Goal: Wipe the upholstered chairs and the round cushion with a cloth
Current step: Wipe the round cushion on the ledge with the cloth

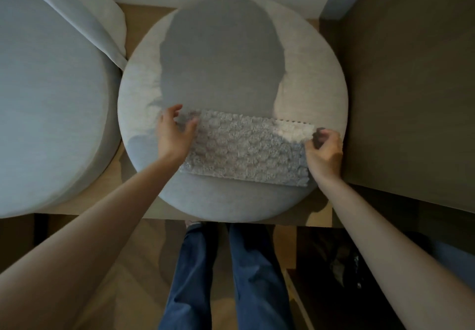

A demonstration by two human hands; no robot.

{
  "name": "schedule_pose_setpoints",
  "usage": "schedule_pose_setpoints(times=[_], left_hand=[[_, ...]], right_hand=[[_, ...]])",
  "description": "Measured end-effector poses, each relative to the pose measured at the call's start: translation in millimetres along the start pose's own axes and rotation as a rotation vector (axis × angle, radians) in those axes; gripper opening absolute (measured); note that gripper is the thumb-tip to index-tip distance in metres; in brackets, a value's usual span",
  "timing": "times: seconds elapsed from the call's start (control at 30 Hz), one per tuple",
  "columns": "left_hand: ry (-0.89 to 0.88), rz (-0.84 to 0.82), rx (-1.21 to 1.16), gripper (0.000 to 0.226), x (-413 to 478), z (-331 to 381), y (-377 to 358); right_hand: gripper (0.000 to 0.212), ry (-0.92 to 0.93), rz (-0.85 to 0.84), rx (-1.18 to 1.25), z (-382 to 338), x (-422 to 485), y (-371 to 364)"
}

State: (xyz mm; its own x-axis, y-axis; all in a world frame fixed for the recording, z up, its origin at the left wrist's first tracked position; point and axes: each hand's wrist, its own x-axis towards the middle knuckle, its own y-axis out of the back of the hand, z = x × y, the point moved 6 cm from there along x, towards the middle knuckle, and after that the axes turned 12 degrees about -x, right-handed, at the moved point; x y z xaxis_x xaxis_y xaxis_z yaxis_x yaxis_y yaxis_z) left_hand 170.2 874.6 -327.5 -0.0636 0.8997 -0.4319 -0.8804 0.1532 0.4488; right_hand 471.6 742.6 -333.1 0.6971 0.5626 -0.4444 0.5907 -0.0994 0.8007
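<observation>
A round pale grey cushion (231, 77) fills the middle of the view, with my shadow across its top. A bumpy, fluffy grey cloth (246, 147) lies folded in a long rectangle on the cushion's near half. My left hand (173, 134) sits at the cloth's left end, thumb on the cloth and fingers loosely spread above it. My right hand (323, 149) pinches the cloth's right edge between thumb and curled fingers.
A larger round upholstered seat (51, 98) stands at the left, a pale curtain (102, 21) hanging behind it. A dark brown panel (411, 85) rises at the right. The cushion lies on a wooden platform (144, 31). My legs in blue jeans (226, 273) stand below.
</observation>
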Motion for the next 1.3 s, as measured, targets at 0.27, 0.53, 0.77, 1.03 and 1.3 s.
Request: schedule_pose_setpoints(times=[0.27,0.53,0.77,1.03,1.3], left_hand=[[0.220,-0.057,-0.182,0.047,-25.1,-43.9,0.2],[0.294,-0.161,-0.257,0.038,-21.5,-46.6,9.0],[0.308,-0.255,-0.301,0.032,-20.1,-60.3,36.3],[0.125,-0.286,-0.160,0.033,-23.2,-59.8,67.3],[-0.044,-0.309,-0.057,0.033,-19.8,-35.8,68.8]], right_hand=[[0.023,-0.168,-0.138,0.189,2.1,-35.0,-16.0],[0.011,0.269,-0.204,0.420,-120.8,-95.8,-35.1],[0.023,0.635,-0.075,-0.031,-161.6,-116.3,-88.8],[0.099,0.774,-0.213,-0.868,-120.0,-109.4,-152.1],[0.079,0.840,-0.050,-0.834,-128.1,-97.5,-144.0]])
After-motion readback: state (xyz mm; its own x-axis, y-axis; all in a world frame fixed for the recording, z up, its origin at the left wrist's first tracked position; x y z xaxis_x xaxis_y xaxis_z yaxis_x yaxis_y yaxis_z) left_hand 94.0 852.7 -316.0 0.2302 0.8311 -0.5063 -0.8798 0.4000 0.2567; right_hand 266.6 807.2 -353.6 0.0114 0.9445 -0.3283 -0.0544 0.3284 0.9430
